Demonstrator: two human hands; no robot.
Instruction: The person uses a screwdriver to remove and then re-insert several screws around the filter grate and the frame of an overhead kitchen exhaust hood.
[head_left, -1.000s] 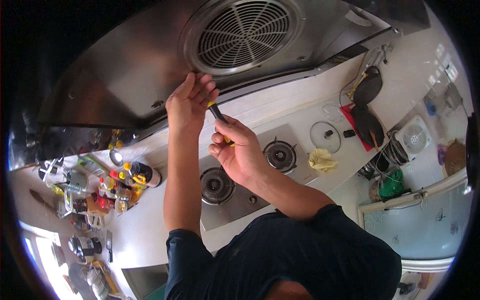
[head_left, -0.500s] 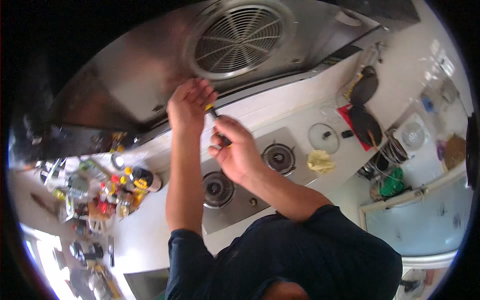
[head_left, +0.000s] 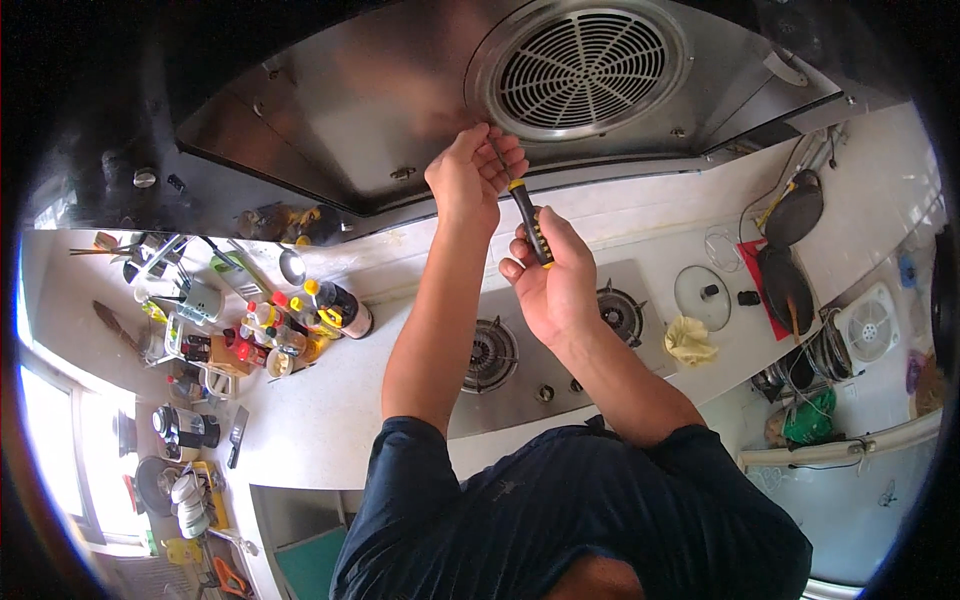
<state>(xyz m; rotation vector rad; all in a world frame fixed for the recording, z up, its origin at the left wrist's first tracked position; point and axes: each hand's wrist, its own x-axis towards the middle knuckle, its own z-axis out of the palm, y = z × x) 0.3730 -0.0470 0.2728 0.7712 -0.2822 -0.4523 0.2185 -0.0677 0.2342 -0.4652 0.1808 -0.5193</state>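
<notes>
Screwdriver (head_left: 531, 222) slants up toward the hood, below the left edge of its round grille. The right hand (head_left: 552, 275) is clamped around the ribbed black-and-yellow handle, which looks like moulded plastic or rubber. The left hand (head_left: 475, 178) has its fingers curled beside the thin metal shaft; whether they pinch it or only steady it, I cannot tell. The tip is lost among those fingers, so any screw there stays hidden.

By my judgement the work is under way, not finished: the tool is raised at the hood, and the grille (head_left: 590, 75) sits in its ring. Whether anything has been loosened or tightened does not show.

The hood (head_left: 370, 125) is smooth, brownish, reflective metal; the grille has pale concentric slats crossed by spokes. Below, the stove (head_left: 505, 408) is flat grey metal with dark round burners. On the pale, glossy counter (head_left: 305, 425) lie a crumpled yellow cloth (head_left: 690, 342) and a round glass lid (head_left: 700, 305). Farther left stand plastic bottles (head_left: 345, 312).
</notes>
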